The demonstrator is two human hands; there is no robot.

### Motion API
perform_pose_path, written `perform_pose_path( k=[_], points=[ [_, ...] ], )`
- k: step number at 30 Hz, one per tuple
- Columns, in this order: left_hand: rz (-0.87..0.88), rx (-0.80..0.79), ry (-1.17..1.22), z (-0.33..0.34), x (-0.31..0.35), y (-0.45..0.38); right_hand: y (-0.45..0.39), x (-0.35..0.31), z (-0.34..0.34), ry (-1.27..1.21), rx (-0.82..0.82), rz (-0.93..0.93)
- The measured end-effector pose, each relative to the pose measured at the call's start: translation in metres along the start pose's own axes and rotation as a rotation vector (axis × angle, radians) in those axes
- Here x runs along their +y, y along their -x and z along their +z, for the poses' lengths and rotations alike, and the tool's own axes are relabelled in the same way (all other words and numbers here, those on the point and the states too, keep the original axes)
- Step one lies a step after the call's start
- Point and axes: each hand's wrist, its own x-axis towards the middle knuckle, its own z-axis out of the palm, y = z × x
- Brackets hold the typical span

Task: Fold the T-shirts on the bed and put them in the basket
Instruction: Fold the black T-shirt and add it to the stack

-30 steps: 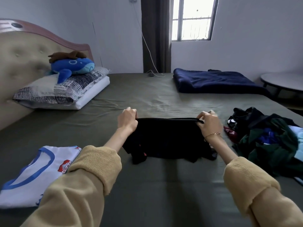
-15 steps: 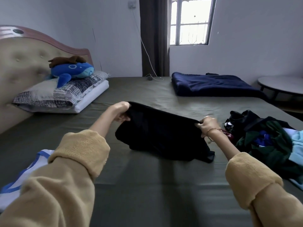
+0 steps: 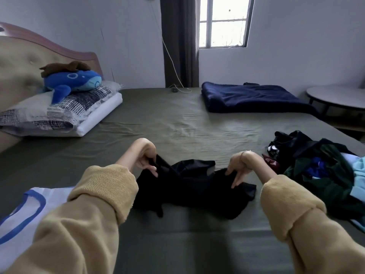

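Observation:
A black T-shirt lies crumpled on the olive bed sheet in front of me. My left hand pinches its left edge, wrist bent down. My right hand pinches its right edge the same way. A white T-shirt with blue trim lies flat at the near left, partly hidden by my left sleeve. A heap of unfolded clothes, dark green, black and light blue, sits at the right. No basket is in view.
Pillows with a blue plush whale lie by the headboard at the left. A folded navy blanket sits at the far side. A round table stands beyond the bed's right edge.
Both hands have brought the black T-shirt down from a raised, stretched hold and closer to me; it now lies bunched on the sheet, with the hands nearer together.

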Motion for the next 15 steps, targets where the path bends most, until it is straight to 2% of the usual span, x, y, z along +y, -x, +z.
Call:
perform_pose_path(
  k=[2,4,6,9,11,13,15],
  points=[
    [0.138,0.191,0.335,-0.015,0.016,-0.011,-0.001,-0.009,-0.023,-0.101,0.349,-0.146],
    [0.440,0.461,0.709,-0.035,0.039,-0.015,0.007,-0.021,-0.056,-0.346,0.742,-0.336],
    [0.657,0.670,0.895,-0.055,0.066,0.004,0.026,-0.045,-0.094,-0.346,1.091,-0.399],
    [0.906,0.905,0.771,-0.081,0.103,0.040,0.057,-0.078,-0.143,-0.333,1.370,-0.543],
    [0.966,1.041,0.677,-0.091,0.112,0.053,0.070,-0.082,-0.159,-0.289,1.490,-0.576],
    [0.923,1.205,0.508,-0.094,0.111,0.050,0.066,-0.076,-0.158,-0.248,1.502,-0.588],
    [0.833,1.245,0.297,-0.085,0.102,0.030,0.049,-0.063,-0.146,-0.198,1.448,-0.559]
  ],
)
